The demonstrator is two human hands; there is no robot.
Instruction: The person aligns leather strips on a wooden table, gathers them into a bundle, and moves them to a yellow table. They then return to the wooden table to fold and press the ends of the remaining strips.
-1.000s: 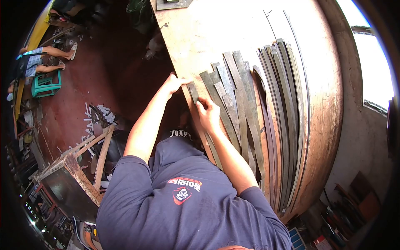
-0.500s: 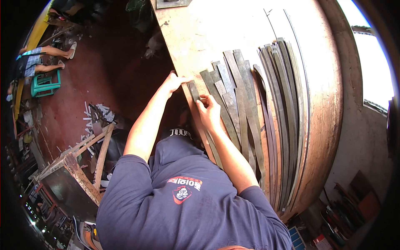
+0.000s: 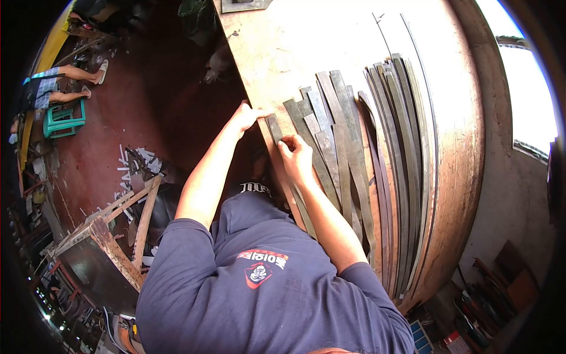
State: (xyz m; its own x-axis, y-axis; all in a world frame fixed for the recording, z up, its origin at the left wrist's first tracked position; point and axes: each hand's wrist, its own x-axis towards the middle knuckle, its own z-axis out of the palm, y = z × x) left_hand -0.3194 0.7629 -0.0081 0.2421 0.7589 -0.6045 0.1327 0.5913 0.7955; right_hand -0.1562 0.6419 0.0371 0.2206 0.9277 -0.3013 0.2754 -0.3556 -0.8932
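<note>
A dark flat strip (image 3: 275, 128) lies lengthwise along the near-left edge of the wooden table. My left hand (image 3: 250, 116) is at that edge by the strip's far end, one digit stretched over the tabletop and touching or almost touching the end. Its other fingers are partly hidden. Further down the strip, my right hand (image 3: 296, 154) has thumb and fingertips pinched together at the strip's side. The strip's lower part runs on beneath my right forearm. To the right, several similar dark strips (image 3: 349, 118) lie in a loose, overlapping row.
A denser bundle of long strips (image 3: 407, 141) rests on the right of the table (image 3: 436, 35). A flat metal piece (image 3: 244, 5) sits at the far corner. On the floor at left are a green stool (image 3: 63, 120), a person's legs (image 3: 76, 74) and a wooden frame (image 3: 141, 224).
</note>
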